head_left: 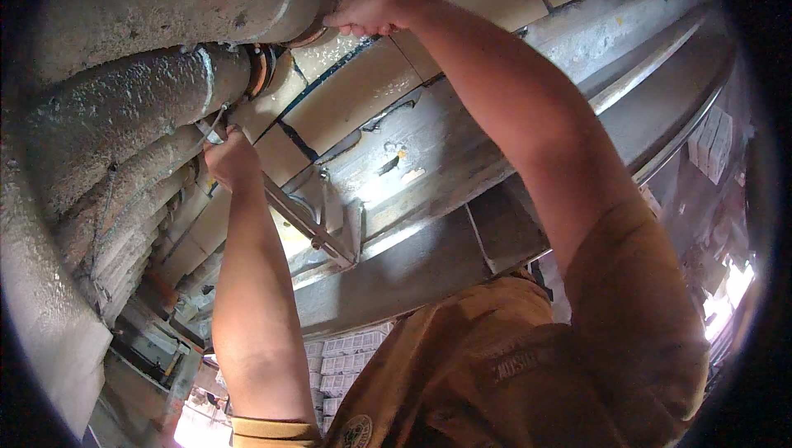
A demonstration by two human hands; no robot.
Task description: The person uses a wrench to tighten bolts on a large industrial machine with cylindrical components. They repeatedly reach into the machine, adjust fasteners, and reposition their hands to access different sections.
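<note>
My left hand (233, 159) is closed in a fist beside the end of a grey, crusted cylinder (140, 89). A small silvery metal piece (212, 131) sticks out at its thumb side; most of what the fist holds is hidden. Farther up, my right hand (363, 14) reaches across with curled fingers at the end of a larger grey cylinder (181, 2). Its fingertips meet the dark gap there, and I cannot make out what they grip. Between the two hands, an orange-brown ring (262, 68) circles the neck of the crusted cylinder.
Cream panels (355, 89) with black seams run diagonally behind my hands. Below them lie a worn metal beam (412, 163) and a slanted metal bar (309, 229) joined to a bracket. More crusted cylinders line the left. Stacked pale blocks (346, 365) show low behind my body.
</note>
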